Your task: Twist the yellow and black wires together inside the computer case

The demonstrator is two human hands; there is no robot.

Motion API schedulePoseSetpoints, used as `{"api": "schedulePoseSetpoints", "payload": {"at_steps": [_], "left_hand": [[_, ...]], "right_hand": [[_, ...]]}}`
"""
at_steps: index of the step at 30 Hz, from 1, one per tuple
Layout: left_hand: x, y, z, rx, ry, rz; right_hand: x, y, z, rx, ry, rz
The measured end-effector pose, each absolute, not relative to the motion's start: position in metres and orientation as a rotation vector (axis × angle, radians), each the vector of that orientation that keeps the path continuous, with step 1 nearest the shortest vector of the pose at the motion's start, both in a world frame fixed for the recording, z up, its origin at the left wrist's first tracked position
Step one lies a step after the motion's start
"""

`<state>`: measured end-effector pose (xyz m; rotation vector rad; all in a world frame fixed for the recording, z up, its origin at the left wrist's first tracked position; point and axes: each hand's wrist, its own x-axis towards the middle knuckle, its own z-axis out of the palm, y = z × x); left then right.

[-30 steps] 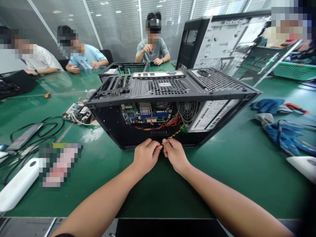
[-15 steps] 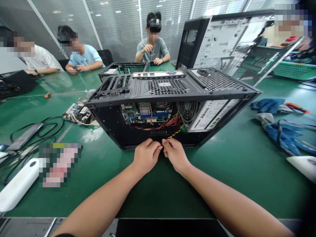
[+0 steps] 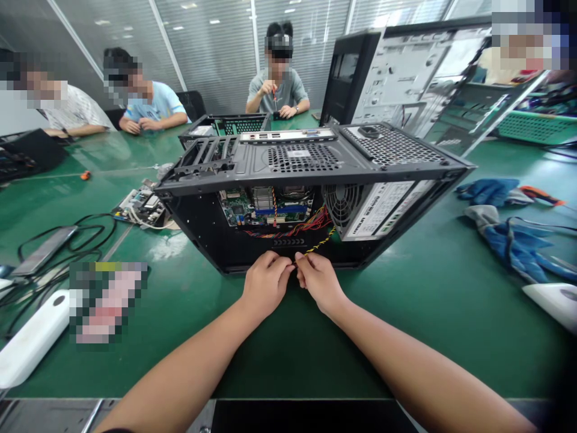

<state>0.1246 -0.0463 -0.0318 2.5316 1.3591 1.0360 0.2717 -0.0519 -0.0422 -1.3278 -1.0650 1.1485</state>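
An open black computer case (image 3: 311, 162) lies on its side on the green table (image 3: 406, 313), showing the motherboard (image 3: 264, 207), a power supply with fan (image 3: 360, 210) and red wires. A twisted yellow-and-black cable (image 3: 321, 243) runs out of the case to my hands. My left hand (image 3: 265, 282) and my right hand (image 3: 318, 281) meet at the case's front edge, both with fingers pinched together on the cable's end.
A loose circuit board (image 3: 142, 204) and black cables (image 3: 67, 240) lie to the left, with a white device (image 3: 31, 340). Blue gloves (image 3: 509, 234) lie to the right. A second open case (image 3: 406, 72) stands behind. Three other people sit at the table's far side.
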Motion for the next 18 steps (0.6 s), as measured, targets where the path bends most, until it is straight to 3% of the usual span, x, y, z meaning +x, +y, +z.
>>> {"api": "schedulePoseSetpoints", "payload": {"at_steps": [18], "left_hand": [[0.1264,-0.047,-0.0273,2.377,1.317,1.015]], "right_hand": [[0.2705,-0.0535,-0.0392,-1.283,-1.068,1.157]]}}
